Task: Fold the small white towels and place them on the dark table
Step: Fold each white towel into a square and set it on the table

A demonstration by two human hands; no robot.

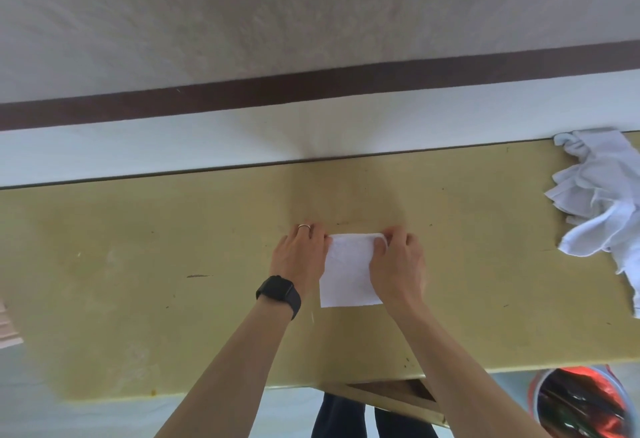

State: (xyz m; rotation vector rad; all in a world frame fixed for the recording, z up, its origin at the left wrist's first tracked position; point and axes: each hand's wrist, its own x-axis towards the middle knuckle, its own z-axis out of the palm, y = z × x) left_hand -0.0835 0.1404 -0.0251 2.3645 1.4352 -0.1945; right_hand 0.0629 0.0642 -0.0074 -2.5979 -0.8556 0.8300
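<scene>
A small white towel [348, 271] lies folded flat in the middle of an olive-yellow table [173, 247]. My left hand [299, 257], with a ring and a black watch on the wrist, pinches the towel's far left corner. My right hand [398, 264] covers the towel's right side and pinches its far right corner, thumb on top. A loose heap of unfolded white towels [602, 202] sits at the table's far right edge. No dark table is in view.
The table's back edge meets a white wall with a dark brown stripe [311, 91]. A red and black round object [581, 403] sits below the table's front right. A pinkish object [8, 326] shows at the left edge. Dark trouser legs stand under the table.
</scene>
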